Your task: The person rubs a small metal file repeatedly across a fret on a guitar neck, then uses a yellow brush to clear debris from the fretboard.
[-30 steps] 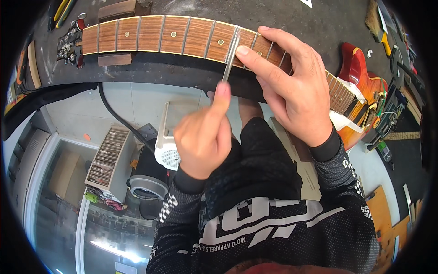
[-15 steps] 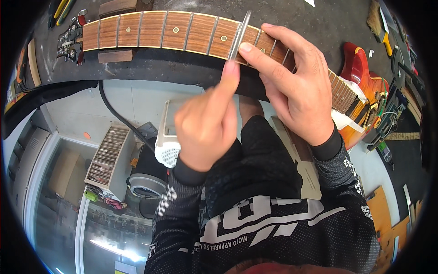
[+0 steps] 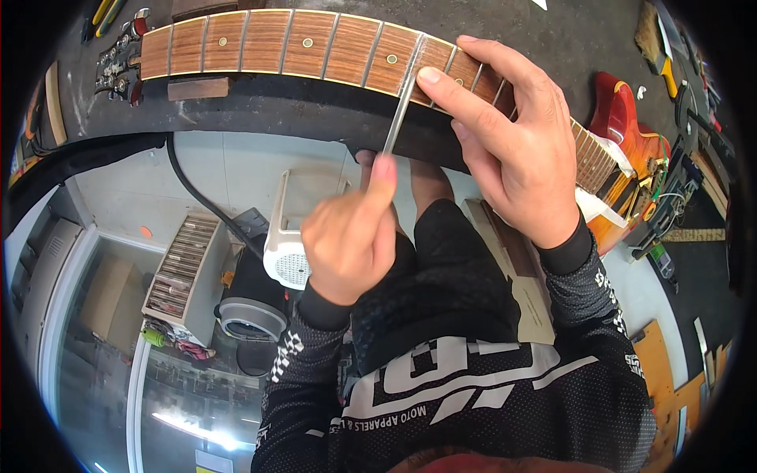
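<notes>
Gripping a slim metal file (image 3: 401, 111) in the left hand (image 3: 351, 236), near the centre of the frame, with index finger stretched toward the shaft and the others curled in; cannot tell where the thumb presses. Angled up across the lower edge of the fretboard (image 3: 307, 67), in line with a fret. To the right, resting the right hand (image 3: 520, 142) on the neck with fingers spread, one fingertip just beside the file. Running along the top from headstock (image 3: 118, 67), upper left, to sunburst guitar body (image 3: 619, 114), right, above a dark workbench (image 3: 583, 47) and beside a wooden block (image 3: 197, 88).
</notes>
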A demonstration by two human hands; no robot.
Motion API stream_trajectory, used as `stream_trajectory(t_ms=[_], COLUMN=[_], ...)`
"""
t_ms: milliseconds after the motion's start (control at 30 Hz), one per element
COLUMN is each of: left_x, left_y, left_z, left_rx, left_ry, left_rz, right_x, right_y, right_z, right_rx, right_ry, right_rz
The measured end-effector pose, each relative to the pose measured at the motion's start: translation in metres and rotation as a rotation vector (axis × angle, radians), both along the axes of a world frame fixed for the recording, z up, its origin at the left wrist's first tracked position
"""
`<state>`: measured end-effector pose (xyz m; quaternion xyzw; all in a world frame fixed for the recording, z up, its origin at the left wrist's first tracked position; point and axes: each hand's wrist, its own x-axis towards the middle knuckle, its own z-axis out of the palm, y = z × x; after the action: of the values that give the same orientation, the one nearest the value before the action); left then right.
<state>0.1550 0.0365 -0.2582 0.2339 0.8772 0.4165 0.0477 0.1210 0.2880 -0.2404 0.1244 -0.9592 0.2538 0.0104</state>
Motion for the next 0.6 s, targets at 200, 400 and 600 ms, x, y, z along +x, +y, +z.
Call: stream_trajectory(t_ms=[200, 400, 600], left_x=[0.012, 0.007, -0.024], left_y=[-0.013, -0.006, 0.016], left_z=[-0.006, -0.016, -0.016], left_rx=[0.04, 0.074, 0.053], left_ry=[0.034, 0.079, 0.085], left_rz=[-0.038, 0.009, 0.026], right_x=[0.0, 0.0, -0.001], right_y=[0.0, 0.001, -0.001], right_z=[0.0, -0.001, 0.001], right_rx=[-0.015, -0.025, -0.017], right_ry=[-0.01, -0.006, -0.008], right_rz=[-0.002, -0.007, -0.001])
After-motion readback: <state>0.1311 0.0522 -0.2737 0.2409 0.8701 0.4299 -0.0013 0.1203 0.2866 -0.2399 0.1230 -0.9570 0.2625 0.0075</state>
